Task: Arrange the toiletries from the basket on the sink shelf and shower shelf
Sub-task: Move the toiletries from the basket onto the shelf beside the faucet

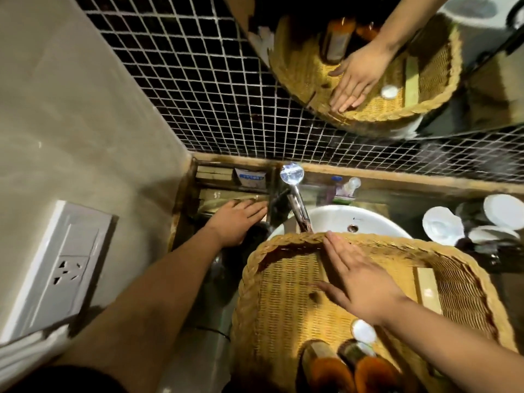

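- Pressing my left hand (pixel 235 225) down, straight fingers (pixel 252 207) flat on a slim box (pixel 215 198), I judge I'm seating it on the sink shelf (pixel 181 217), left of the tap (pixel 297 205).
- It lies flat, long axis along the tiled wall.
- My right hand (pixel 363 282), fingers released and straight, rests against the basket (pixel 442 251), probably steadying it over the sink (pixel 340 219).
- Amber bottles (pixel 326 370) wait inside.

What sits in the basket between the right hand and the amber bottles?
A small round white cap lies on the floor of the yellow wicker basket between the right hand and the amber bottles; the head view shows it.
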A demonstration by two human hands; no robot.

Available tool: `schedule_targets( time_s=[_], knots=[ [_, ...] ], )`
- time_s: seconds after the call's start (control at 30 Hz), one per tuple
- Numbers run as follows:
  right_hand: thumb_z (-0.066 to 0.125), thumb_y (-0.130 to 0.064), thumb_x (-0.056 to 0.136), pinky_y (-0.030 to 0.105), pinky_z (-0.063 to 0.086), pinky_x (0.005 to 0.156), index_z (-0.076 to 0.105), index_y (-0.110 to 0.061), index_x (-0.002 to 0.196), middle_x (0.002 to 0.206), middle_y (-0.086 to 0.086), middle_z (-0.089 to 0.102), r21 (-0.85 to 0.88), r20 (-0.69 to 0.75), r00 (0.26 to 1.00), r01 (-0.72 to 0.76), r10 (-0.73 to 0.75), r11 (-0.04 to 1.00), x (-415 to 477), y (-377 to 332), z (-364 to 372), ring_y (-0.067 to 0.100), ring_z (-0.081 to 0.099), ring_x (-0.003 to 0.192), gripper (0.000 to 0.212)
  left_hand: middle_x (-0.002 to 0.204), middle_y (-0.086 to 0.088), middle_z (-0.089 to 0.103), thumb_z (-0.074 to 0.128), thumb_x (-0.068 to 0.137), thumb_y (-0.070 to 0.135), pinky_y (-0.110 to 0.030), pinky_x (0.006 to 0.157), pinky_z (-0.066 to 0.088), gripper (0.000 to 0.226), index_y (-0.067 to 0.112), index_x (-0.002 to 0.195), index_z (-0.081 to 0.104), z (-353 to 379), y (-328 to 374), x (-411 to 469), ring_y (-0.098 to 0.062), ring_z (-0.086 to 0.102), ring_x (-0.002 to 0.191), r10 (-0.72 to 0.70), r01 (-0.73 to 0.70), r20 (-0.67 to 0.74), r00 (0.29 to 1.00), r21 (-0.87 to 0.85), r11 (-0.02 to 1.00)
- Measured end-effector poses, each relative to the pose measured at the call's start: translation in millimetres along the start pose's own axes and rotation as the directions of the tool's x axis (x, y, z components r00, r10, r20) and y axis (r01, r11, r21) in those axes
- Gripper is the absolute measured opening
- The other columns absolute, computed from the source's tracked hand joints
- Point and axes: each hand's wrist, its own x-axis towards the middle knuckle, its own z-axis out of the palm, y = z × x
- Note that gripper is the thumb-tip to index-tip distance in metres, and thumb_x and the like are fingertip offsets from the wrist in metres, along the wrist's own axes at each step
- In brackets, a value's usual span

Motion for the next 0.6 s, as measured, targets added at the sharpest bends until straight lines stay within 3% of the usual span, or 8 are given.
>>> schedule_targets(
  time_s=[0.2,0.4,0.5,0.6],
  knots=[
    [0.0,-0.075,0.091,0.035,-0.007,0.122,-0.028,-0.018,0.151,0.157,0.001,-0.034,-0.019,0.022,0.991,-0.134,0.134,0.991,-12,15,20,0.014,-0.031,0.144,0.087,0.167,0.006,-0.011,0.059,0.094,0.027,-0.042,0.121,0.015,0.092,0.026,0.159,-0.007,7,-1,-8,-0.019,-0.001,0.153,-0.022,0.023,0.03,0.999,-0.012,1.0],
    [-0.002,-0.076,0.091,0.035,-0.01,0.121,-0.025,-0.018,0.152,0.159,-0.001,-0.03,-0.02,-0.015,0.97,-0.244,0.244,0.969,-16,28,25,0.012,-0.029,0.145,0.087,0.167,0.003,-0.012,0.065,0.09,0.027,-0.044,0.122,0.012,0.102,0.024,0.158,-0.01,12,-11,-19,-0.022,0.0,0.153,-0.086,0.088,0.056,0.995,-0.026,0.996],
    [-0.002,-0.076,0.091,0.033,-0.012,0.119,-0.023,-0.019,0.153,0.16,-0.002,-0.029,-0.025,-0.014,0.97,-0.244,0.244,0.969,-20,33,24,0.011,-0.029,0.145,0.087,0.168,-0.002,-0.007,0.067,0.088,0.032,-0.045,0.12,0.015,0.101,0.028,0.159,-0.005,11,-7,-16,-0.025,0.005,0.153,-0.05,0.049,0.021,0.999,0.017,0.999],
    [0.003,-0.075,0.092,0.034,-0.009,0.12,-0.02,-0.019,0.154,0.161,-0.003,-0.026,-0.014,-0.021,0.971,-0.239,0.239,0.971,-23,34,26,0.01,-0.027,0.146,0.087,0.167,-0.006,-0.003,0.068,0.088,0.032,-0.048,0.118,0.022,0.088,0.036,0.156,0.013,4,-2,-2,-0.031,0.012,0.151,0.0,-0.001,0.016,1.0,0.054,0.999]
  ],
)
